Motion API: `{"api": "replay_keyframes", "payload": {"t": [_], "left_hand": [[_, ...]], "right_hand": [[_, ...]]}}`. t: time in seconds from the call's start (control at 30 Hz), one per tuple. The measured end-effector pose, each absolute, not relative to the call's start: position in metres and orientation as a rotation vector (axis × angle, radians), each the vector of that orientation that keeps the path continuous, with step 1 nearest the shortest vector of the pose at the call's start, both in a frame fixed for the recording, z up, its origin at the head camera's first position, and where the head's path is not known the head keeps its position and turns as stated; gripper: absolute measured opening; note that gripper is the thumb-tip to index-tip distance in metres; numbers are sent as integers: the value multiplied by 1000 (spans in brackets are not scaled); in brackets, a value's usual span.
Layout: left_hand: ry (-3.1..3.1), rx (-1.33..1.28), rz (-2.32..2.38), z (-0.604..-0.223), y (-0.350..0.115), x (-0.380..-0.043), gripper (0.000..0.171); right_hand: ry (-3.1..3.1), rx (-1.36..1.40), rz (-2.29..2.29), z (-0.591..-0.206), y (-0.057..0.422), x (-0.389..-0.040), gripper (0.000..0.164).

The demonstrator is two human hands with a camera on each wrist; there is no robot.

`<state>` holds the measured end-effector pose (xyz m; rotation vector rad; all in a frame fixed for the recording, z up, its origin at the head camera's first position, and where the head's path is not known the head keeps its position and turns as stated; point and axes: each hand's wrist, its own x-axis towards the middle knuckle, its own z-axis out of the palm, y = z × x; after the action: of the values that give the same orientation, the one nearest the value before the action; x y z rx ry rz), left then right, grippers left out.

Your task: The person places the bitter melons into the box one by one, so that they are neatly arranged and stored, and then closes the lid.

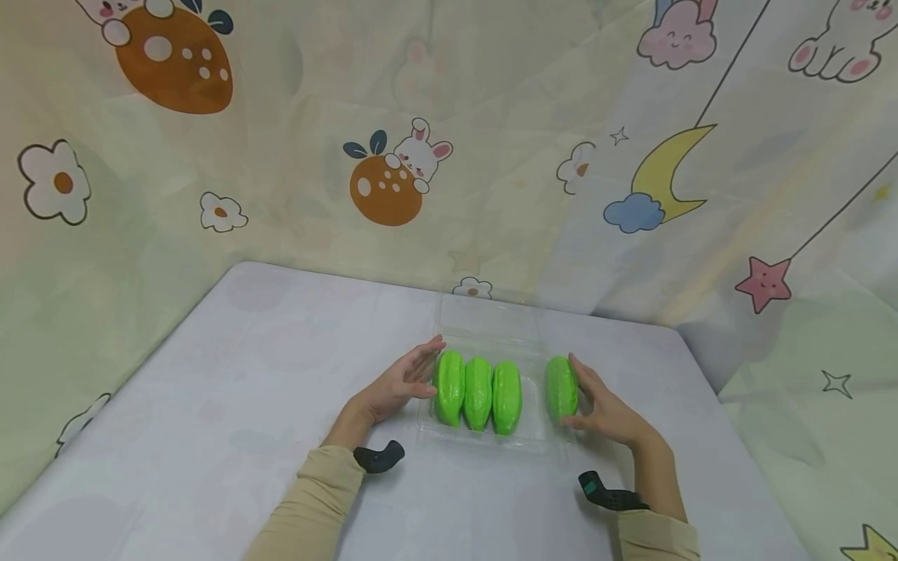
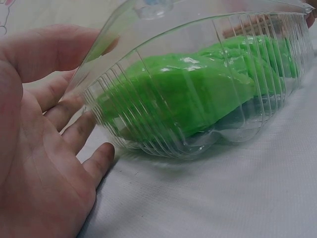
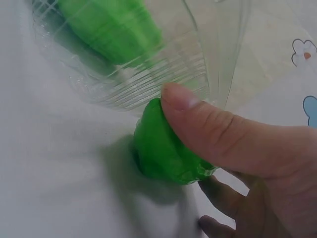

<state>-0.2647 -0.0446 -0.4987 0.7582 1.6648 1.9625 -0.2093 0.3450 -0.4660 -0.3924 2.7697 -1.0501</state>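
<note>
A clear plastic clamshell box (image 1: 535, 421) stands on the table with its lid (image 1: 484, 319) raised at the back. Three glossy, bright green oblong vegetables (image 1: 479, 393) lie side by side in its left part. My left hand (image 1: 400, 383) is at the box's left side, fingers fairly straight; in the left wrist view its fingertips (image 2: 101, 153) are right at the ribbed wall. My right hand (image 1: 609, 405) holds a fourth, similar green vegetable (image 1: 561, 388) between thumb and fingers, just right of the box. The right wrist view has this lumpy vegetable (image 3: 166, 148) close beside the box wall.
A white cloth covers the table (image 1: 210, 405). Behind it hangs a pale curtain (image 1: 302, 156) printed with rabbits, flowers and a moon. Dark bands (image 1: 379, 457) with a camera mount sit on both wrists, below beige sleeves.
</note>
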Motion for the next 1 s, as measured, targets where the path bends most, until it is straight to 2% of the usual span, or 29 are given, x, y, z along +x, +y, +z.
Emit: {"api": "replay_keyframes", "payload": {"t": [0.47,1.0], "left_hand": [[1674,756,1951,-500,-44,-265,81],[1668,767,1964,-501,-45,-266,82]], "right_hand": [[2772,-341,-1066,-465,339,-210,124],[2700,-370,-1105,-459,339,-209,124]]}}
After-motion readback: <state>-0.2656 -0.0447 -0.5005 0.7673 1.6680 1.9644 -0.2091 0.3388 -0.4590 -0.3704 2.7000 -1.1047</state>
